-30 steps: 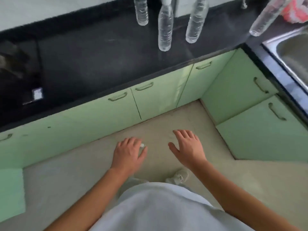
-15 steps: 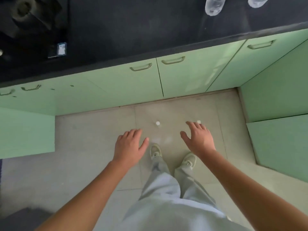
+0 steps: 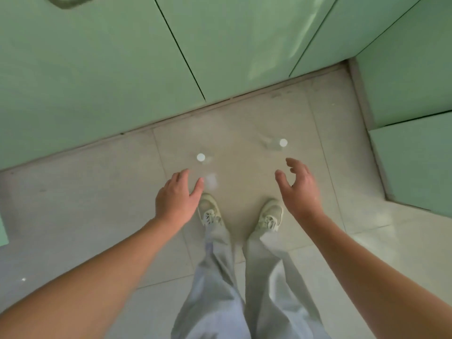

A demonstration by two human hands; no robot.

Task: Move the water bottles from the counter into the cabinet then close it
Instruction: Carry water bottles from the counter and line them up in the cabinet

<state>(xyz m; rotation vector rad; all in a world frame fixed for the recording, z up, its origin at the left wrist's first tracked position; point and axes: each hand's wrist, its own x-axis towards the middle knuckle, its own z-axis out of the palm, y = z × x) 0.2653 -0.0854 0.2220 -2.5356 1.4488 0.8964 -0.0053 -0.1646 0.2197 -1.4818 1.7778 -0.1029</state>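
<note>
In front of the cabinet doors [image 3: 110,69], the left bottle [image 3: 200,157] and right bottle [image 3: 283,142] are standing caps-up. The left hand [image 3: 175,199] and right hand [image 3: 297,189] are hovering farther out, fingers spread, gripping nothing. The clear plastic is probably thin and slick, so gripping mid-body is looking safest.

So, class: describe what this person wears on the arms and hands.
Both forearms are bare as far as the picture reaches: no sleeves, watch or bracelet. The left hand and right hand have no gloves or visible rings.

Both arms extended downward; left grip [image 3: 176,196] relaxed, empty; right grip [image 3: 299,187] loosely curled, empty.
</note>
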